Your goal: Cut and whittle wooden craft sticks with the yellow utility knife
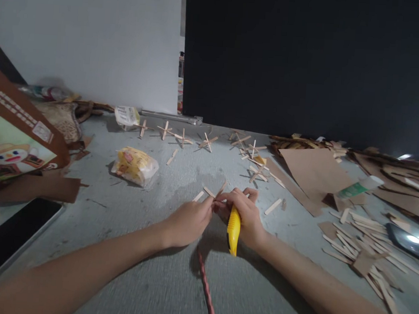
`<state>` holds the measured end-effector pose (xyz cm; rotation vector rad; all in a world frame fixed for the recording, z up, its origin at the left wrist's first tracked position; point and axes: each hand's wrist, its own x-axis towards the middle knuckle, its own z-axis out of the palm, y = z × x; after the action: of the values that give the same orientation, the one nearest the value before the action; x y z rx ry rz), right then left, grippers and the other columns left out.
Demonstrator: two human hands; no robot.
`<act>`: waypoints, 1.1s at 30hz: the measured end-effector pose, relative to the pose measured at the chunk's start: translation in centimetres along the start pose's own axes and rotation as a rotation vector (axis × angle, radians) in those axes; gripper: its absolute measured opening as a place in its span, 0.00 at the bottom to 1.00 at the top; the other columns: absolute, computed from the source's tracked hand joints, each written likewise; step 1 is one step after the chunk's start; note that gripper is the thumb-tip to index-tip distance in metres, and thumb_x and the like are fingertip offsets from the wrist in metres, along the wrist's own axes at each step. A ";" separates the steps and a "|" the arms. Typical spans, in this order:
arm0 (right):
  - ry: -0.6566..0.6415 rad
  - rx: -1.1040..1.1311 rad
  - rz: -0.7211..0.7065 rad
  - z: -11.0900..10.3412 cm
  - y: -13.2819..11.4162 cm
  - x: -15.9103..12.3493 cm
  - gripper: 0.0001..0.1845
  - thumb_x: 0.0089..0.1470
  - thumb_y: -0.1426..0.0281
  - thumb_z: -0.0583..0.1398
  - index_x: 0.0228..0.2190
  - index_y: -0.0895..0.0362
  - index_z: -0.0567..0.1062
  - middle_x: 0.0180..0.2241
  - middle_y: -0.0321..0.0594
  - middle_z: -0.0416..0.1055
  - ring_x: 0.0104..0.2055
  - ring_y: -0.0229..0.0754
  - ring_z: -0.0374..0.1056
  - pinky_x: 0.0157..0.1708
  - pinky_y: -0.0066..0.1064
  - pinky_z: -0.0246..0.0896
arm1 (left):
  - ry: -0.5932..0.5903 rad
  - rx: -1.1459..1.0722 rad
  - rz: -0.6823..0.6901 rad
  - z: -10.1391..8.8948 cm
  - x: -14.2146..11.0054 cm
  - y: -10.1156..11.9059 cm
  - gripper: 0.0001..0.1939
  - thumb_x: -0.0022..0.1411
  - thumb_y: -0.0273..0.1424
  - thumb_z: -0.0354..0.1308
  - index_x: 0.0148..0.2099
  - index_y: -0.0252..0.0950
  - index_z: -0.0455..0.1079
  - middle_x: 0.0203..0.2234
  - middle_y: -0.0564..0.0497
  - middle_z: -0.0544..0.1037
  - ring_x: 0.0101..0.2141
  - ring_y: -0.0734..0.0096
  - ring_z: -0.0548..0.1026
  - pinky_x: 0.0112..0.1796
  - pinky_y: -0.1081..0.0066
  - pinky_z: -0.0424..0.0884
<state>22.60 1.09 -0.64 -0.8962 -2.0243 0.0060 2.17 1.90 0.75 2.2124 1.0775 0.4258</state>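
My left hand is closed, its thumb and fingertips pinching thin wooden craft sticks that poke out past the fingers. My right hand is wrapped around a yellow utility knife, its ribbed handle pointing back towards me. Both sets of fingertips meet at the sticks, so the knife's front end and the exact contact are hidden. Just beyond my left hand a loose craft stick lies on the grey table. Below the hands a reddish twisted cord runs to the lower edge.
Star-shaped stick pieces stand along the back. A plastic-wrapped yellow packet sits left. Loose sticks, brown cardboard and a glue stick are on the right. A phone and a brown printed bag lie left.
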 end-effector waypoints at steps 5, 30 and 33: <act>-0.008 0.002 0.004 0.2 -0.2 0.1 0.08 0.70 0.78 0.60 0.43 0.52 0.73 0.31 0.32 0.80 0.31 0.40 0.73 0.44 0.40 0.51 | -0.025 0.029 -0.032 -0.1 0.0 0.0 0.21 0.77 0.29 0.43 0.65 0.36 0.66 0.45 0.39 0.85 0.44 0.52 0.83 0.45 0.58 0.75; 0.116 0.070 0.020 -0.1 -0.7 0.4 0.08 0.70 0.74 0.57 0.41 0.52 0.76 0.29 0.33 0.72 0.32 0.42 0.70 0.42 0.40 0.56 | 0.252 -0.738 -0.123 0.8 0.7 -1.1 0.20 0.79 0.49 0.42 0.41 0.41 0.61 0.22 0.62 0.57 0.21 0.74 0.55 0.25 0.73 0.54; 0.142 0.091 0.083 -0.8 -0.7 0.0 0.15 0.74 0.62 0.53 0.45 0.51 0.79 0.39 0.43 0.75 0.42 0.49 0.74 0.43 0.42 0.65 | 0.258 -0.687 -0.129 0.6 0.6 -1.0 0.19 0.79 0.47 0.42 0.39 0.41 0.60 0.21 0.61 0.57 0.21 0.74 0.55 0.25 0.73 0.54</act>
<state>22.73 0.30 0.05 -0.8975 -1.8394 0.0777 2.29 2.53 -0.36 1.5012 0.9999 0.8903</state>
